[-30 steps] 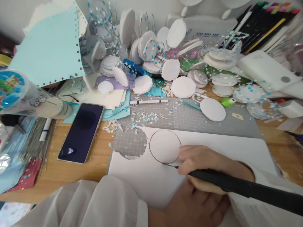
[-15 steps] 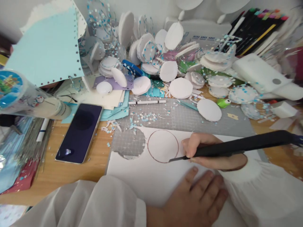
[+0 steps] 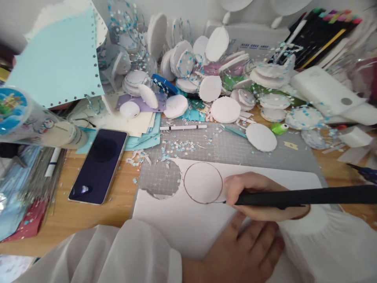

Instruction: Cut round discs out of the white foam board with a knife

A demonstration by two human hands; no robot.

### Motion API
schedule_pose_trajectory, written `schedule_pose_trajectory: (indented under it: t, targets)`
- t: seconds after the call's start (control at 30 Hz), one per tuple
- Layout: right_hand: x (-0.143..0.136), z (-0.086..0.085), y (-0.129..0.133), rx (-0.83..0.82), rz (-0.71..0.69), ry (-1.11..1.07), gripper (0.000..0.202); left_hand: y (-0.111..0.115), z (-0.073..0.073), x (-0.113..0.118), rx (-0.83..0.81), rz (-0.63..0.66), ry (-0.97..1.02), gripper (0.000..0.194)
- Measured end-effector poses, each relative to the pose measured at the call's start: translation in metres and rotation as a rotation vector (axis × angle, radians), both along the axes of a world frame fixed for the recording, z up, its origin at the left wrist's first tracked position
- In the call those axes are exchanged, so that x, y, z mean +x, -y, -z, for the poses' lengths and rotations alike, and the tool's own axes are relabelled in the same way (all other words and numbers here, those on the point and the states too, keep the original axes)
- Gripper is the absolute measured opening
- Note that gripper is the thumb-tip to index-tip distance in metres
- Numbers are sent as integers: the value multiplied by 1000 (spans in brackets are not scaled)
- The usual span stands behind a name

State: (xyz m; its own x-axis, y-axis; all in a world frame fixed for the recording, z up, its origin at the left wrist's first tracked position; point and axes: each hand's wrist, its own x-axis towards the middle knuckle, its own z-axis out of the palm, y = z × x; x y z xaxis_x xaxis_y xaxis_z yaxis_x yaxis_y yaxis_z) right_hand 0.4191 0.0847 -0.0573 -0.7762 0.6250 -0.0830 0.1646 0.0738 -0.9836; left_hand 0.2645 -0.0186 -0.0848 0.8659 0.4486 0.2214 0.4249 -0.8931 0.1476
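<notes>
My right hand [image 3: 253, 194] is closed round a long black cutting tool [image 3: 312, 196], whose thin tip meets the white board [image 3: 176, 224] by the lower right of a drawn brown circle [image 3: 203, 182]. Fingers spread, my left hand [image 3: 241, 251] lies flat on the board just below the right hand. A round piece has been cut out of the board left of the circle, leaving a rough-edged opening. The board rests on a grey gridded cutting mat [image 3: 232, 145].
A phone [image 3: 98, 167] and a clear cup [image 3: 38, 122] are at the left. Many white foam discs [image 3: 225, 110] crowd the back, with a loose disc [image 3: 261, 137] on the mat. Paper scraps lie scattered near a white pen [image 3: 184, 127]. Markers [image 3: 324, 39] stand at the back right.
The black tool's tip has moved to the right along the board, and its handle has swung lower and more level. My left hand has stayed nearly still.
</notes>
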Motion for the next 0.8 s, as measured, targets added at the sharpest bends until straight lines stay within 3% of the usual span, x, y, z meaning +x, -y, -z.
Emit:
schedule_pose_trajectory:
  t: [0.27,0.43,0.6,0.8]
  targets:
    - [2,-3,-1,0,-68,31,16,-2,0,-1,8,-6,38,58]
    - [-1,0,-1,123,-108,-27,21,0,0,-1,-2,-20,25,55]
    - [-10,-9,-2,301,-142,0,23,5,5,3,-4,-53,58,58]
    - [-9,-15,-5,275,-173,32,24,6,3,4,-27,-39,-20,56]
